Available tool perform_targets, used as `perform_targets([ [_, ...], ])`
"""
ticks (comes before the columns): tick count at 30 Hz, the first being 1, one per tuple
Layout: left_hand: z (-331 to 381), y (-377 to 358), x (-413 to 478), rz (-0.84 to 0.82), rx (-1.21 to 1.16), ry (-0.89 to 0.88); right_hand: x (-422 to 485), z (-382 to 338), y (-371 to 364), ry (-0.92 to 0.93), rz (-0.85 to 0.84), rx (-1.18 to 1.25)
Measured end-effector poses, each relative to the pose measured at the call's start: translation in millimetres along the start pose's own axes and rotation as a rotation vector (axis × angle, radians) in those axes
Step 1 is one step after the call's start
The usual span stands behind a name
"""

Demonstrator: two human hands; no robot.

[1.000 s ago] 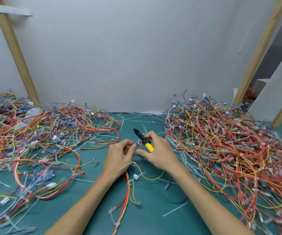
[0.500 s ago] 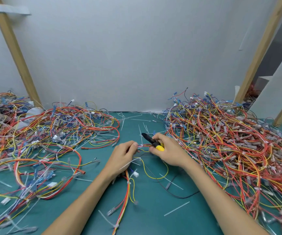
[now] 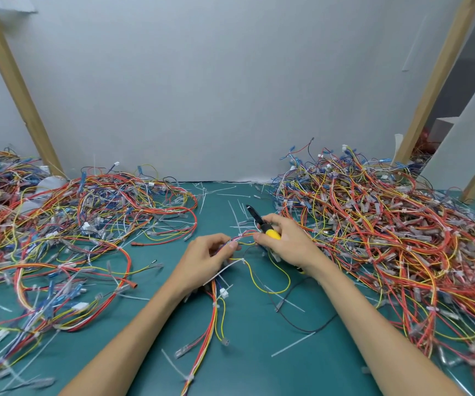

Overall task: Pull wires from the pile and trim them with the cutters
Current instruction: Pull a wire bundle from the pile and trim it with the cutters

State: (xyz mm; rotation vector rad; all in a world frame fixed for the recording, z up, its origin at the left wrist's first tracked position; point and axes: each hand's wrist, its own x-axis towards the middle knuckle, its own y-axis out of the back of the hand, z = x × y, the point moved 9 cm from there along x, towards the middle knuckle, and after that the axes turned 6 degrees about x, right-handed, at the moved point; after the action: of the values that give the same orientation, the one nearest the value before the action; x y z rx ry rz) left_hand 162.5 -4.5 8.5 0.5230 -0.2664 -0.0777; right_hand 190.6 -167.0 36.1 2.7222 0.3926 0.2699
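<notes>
Left hand point(image 3: 203, 260) pinches the wires point(image 3: 243, 234); right hand point(image 3: 290, 242) grips the cutters point(image 3: 272, 234) (blades pointing away). A hard tug might snag the pile point(image 3: 387, 238).

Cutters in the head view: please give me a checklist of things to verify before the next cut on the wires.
1. Right hand grips the cutters: ok.
2. Left hand holds the wire bundle: ok.
3. Cutter tip placed on a wire: not ok; it points away, toward the wall.
4. Blades open: cannot tell, too small.
5. Left fingers apart from the tip: ok.
6. Bundle free of the right pile: cannot tell.
</notes>
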Motion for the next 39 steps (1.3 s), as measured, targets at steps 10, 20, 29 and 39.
perform_targets([
  [10,7.5,5.1,1.3,0.041,-0.053,-0.061,-2.2,2.1,-3.4,-0.022,0.029,0.323],
  [20,10.5,1.4,-0.3,-0.018,-0.111,-0.049,-10.7,2.5,-1.2,-0.022,0.128,0.320],
  [29,13.0,6.0,-4.6,0.050,0.009,-0.016,-19.6,-1.1,1.2,-0.032,0.205,0.284],
  [39,16.3,3.5,-4.1,0.067,0.021,-0.098,-21.1,-0.6,4.1,0.002,0.213,0.350],
])
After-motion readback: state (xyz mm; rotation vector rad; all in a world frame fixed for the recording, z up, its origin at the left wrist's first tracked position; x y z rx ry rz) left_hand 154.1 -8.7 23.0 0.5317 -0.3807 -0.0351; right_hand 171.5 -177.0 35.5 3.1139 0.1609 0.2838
